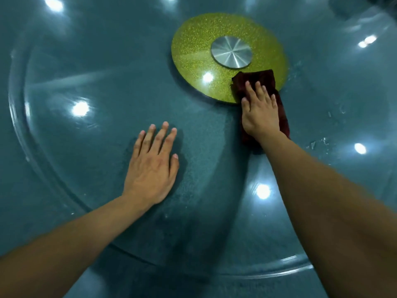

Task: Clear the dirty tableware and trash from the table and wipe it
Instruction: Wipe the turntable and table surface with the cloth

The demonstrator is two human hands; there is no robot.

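Wiping in hand; no tableware seen. Right hand point(261, 110), fingers flat, presses cloth point(257, 80) over the disc point(197, 57) edge at table point(64, 61) centre. Left hand point(152, 166) flat, empty. Next: sweep outward toward droplets.

Looked like a restaurant or banquet dining room. The surface point(64, 61) was big, round and teal, topped by a clear glass turntable point(19, 125) whose curved rim swept round it, mounted on a glittery yellow-green disc point(193, 46) with a brushed metal hub point(231, 51) at centre. Many small ceiling lights reflected off the glossy glass point(80, 108), and wet streaks showed on it.
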